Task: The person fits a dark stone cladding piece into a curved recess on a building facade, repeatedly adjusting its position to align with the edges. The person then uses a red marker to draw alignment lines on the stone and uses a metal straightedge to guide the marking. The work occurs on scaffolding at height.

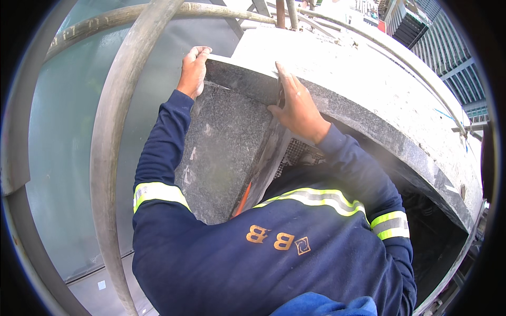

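My left hand (193, 72) pinches the left end of a narrow dark speckled stone strip (240, 79), which runs along the edge of a pale ledge (363, 68). My right hand (298, 105) rests at the strip's right part, fingers stretched up over the edge and thumb reaching left. Below the strip, between my arms, is a grey speckled stone slab (221, 142). A dusty upright board (268, 163) with an orange strip (243, 197) at its lower part lies along the slab's right side, and a patch of mesh shows beside it, partly hidden by my navy-sleeved arm and body.
Curved scaffold poles (110, 163) stand at the left in front of large grey-green panels (58, 210). Another pole (421, 79) crosses behind the ledge, with railings and building structures beyond. A dark recess (432, 242) lies under the ledge's stone edge at the right.
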{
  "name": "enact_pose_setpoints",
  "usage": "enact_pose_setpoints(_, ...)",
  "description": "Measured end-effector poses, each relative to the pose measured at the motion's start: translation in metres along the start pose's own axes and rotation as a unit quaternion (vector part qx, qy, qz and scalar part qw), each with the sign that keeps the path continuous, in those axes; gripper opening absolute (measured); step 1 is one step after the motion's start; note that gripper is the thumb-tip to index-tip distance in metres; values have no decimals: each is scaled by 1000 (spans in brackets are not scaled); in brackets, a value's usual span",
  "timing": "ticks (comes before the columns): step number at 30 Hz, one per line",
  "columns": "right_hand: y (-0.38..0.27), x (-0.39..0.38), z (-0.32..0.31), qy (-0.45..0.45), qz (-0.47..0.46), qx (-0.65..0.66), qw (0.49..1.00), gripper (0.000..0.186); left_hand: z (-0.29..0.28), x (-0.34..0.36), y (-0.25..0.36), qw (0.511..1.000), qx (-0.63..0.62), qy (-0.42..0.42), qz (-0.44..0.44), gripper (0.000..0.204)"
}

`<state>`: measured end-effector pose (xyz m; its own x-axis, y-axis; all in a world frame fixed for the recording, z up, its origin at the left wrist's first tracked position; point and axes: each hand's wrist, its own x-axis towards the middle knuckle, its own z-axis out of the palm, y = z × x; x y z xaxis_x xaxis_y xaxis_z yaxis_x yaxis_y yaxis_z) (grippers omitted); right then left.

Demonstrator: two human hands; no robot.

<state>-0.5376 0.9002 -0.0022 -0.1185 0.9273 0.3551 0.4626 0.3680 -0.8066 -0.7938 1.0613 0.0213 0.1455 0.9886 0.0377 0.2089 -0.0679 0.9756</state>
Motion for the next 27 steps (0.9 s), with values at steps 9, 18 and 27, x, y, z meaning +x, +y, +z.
enact_pose_setpoints(9,-17,10,-14,11,-213,-29,976,66,11,-24,28,955,-226,130,140,15)
enact_pose_setpoints(18,19,16,8,-8,-369,-266,890,54,-1,-36,-9,979,-187,80,11,22)
enact_pose_setpoints(27,21,24,10,-34,-338,-337,878,55,-8,-32,-19,998,49,33,-23,43)
